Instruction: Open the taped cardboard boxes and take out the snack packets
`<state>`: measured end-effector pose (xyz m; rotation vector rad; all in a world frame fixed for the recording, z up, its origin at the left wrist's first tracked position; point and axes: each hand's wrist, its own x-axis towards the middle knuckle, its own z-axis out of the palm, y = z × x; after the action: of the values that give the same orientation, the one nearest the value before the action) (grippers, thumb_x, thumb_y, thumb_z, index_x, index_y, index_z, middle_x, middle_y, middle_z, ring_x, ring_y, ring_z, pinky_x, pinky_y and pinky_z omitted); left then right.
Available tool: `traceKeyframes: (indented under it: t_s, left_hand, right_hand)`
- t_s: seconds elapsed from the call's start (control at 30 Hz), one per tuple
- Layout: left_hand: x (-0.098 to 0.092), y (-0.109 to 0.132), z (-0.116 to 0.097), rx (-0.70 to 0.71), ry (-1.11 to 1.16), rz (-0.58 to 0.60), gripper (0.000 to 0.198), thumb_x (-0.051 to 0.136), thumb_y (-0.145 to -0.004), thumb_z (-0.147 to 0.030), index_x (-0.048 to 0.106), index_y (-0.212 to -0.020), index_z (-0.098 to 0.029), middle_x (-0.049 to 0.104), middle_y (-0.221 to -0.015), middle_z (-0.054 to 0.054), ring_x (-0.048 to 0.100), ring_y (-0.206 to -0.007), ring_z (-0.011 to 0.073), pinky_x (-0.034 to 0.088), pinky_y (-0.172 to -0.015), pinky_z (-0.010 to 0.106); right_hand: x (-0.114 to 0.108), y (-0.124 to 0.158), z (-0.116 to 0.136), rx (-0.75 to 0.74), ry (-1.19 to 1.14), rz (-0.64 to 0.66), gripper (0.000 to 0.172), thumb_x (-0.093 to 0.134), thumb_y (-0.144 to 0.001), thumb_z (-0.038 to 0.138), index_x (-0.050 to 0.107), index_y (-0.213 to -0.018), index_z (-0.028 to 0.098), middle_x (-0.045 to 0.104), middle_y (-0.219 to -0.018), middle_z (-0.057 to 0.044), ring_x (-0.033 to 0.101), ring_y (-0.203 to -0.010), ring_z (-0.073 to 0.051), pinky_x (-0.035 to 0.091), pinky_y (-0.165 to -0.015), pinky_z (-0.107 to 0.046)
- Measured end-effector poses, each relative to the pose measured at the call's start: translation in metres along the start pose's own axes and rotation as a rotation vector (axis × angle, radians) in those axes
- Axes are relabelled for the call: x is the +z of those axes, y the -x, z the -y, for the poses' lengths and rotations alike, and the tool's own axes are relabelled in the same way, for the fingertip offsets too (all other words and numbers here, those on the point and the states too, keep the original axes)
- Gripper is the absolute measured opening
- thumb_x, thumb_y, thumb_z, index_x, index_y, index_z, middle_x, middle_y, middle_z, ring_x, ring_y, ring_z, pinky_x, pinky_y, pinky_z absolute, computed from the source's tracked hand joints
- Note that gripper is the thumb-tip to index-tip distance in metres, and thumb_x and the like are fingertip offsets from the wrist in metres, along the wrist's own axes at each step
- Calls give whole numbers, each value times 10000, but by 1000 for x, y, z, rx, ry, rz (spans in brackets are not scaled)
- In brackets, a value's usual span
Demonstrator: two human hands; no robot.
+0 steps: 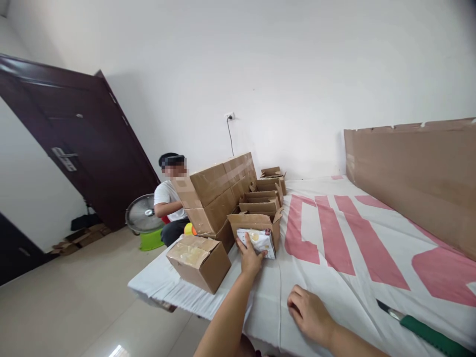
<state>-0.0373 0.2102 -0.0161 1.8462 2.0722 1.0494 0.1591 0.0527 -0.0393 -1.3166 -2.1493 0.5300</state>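
My left hand (251,257) holds a white printed packet (260,240) at the opening of a small cardboard box (275,229), its fingers on the packet's face and its thumb near the lower edge. The packet has yellowish spots; what kind of goods it is I cannot tell. The box has its flaps raised. My right hand (308,311) rests on the cloth-covered table with its fingers curled in, and nothing shows in it. Right of it lies a green utility knife (431,333) with its blade out. A taped carton (201,263) sits left of my left hand.
More open boxes (260,196) line up behind the packet. Stacked taped cartons (211,191) stand on their left. A person (169,198) sits beyond them by a fan (141,213). A large cardboard sheet (412,173) borders the red-and-white cloth (357,292) on the right.
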Motion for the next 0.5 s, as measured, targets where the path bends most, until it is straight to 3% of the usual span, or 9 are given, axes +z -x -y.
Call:
traceKeyframes:
  t_s: [0.17, 0.37, 0.43, 0.5]
  left_hand:
    - [6, -8, 3, -14, -48, -82, 1005, 714, -745, -389, 106, -1518, -185, -1, -1567, 299, 256, -1404, 461, 275, -1086, 566]
    - [15, 15, 11, 29, -63, -115, 913, 576, -833, -410, 73, -1482, -11, 87, -1525, 382, 262, -1411, 433, 291, -1081, 577]
    - [9, 25, 14, 85, -67, -99, 874, 592, -815, -367, 143, -1459, 19, 190, -1499, 385, 308, -1396, 419, 346, -1058, 553]
    - [-5, 37, 16, 198, -72, -74, 765, 607, -791, -295, 276, -1431, -40, 311, -1486, 313, 371, -1375, 369, 390, -1046, 503]
  right_hand:
    - [-1, -1, -1, -7, -16, -3, 148, 481, -813, 127, 602, -828, 211, 607, -915, -26, 599, -821, -165, 425, -738, -269]
    - [-4, -1, -1, -11, -23, 19, 127, 477, -812, 141, 585, -815, 208, 603, -899, -26, 596, -794, -166, 429, -724, -280]
    - [-4, -1, -2, -18, -27, 29, 130, 462, -827, 153, 580, -817, 208, 601, -896, -27, 594, -777, -166, 430, -714, -286]
    - [-4, -1, -3, -28, -32, 38, 144, 444, -838, 157, 577, -819, 210, 601, -896, -29, 596, -777, -167, 434, -713, -291]
